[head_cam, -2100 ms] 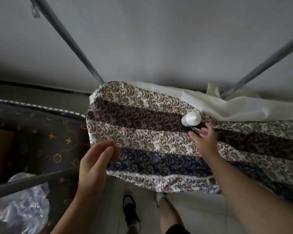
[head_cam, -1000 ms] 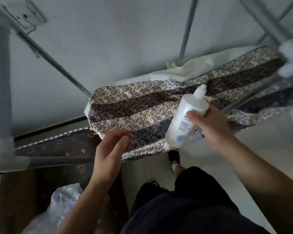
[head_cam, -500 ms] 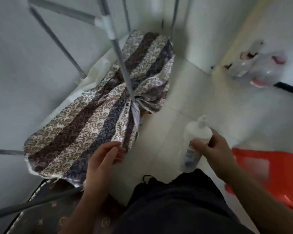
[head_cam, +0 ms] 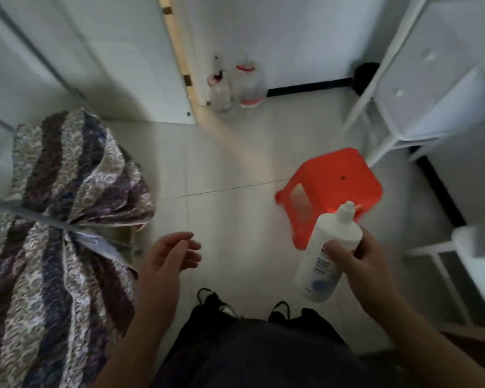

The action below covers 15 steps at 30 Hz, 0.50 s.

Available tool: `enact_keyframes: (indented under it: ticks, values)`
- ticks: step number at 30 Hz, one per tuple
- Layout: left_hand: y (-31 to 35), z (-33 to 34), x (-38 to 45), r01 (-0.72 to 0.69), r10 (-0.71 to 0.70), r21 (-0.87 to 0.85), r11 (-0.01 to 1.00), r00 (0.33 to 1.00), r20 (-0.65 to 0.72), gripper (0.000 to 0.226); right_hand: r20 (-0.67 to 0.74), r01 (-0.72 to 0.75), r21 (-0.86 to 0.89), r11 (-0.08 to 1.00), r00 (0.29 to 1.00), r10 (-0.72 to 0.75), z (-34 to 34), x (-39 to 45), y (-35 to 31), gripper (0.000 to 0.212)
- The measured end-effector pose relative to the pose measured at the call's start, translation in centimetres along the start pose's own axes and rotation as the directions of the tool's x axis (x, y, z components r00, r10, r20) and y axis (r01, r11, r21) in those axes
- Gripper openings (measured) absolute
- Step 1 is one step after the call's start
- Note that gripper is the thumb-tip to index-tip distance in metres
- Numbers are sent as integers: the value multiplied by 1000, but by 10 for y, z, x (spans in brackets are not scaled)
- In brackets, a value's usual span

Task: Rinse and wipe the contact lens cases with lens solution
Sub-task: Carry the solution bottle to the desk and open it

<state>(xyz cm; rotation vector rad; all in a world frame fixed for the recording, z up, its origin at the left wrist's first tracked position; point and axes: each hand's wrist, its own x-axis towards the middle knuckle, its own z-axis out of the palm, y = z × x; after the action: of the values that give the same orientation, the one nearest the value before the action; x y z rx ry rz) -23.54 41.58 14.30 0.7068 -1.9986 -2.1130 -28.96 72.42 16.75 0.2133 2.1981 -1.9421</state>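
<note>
My right hand (head_cam: 360,264) grips a white lens solution bottle (head_cam: 326,253) with a capped nozzle on top, held upright and slightly tilted at the right of the head view, above the tiled floor. My left hand (head_cam: 167,259) hovers at centre left, palm turned inward, fingers apart and holding nothing. No contact lens case is in view.
An orange plastic stool (head_cam: 331,189) stands on the floor just beyond the bottle. A patterned striped cloth (head_cam: 59,219) hangs over a metal frame at left. Two clear bottles (head_cam: 235,85) stand by the far wall. A white rack (head_cam: 420,88) fills the right side.
I have turned right, away from the cloth-covered frame toward the open floor and stool. My right hand lifted the bottle off the cloth and carries it; my left hand left the cloth.
</note>
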Motion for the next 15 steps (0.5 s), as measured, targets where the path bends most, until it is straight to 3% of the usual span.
enact_keyframes:
  ticks: [3, 6, 15]
  values:
    - [7, 61, 0, 1, -12, 71, 997, 988, 156, 22, -163, -30, 4, 1000, 986, 30, -58, -28, 11, 45]
    - [16, 119, 4, -22, -22, 136, 990, 947, 319, 22, -320, -51, 57, 997, 945, 66, -99, -52, 19, 39]
    - [24, 271, 41, -93, -52, 176, 980, 735, 676, 19, -666, -65, 78, 995, 739, 100, -168, -82, 30, 42]
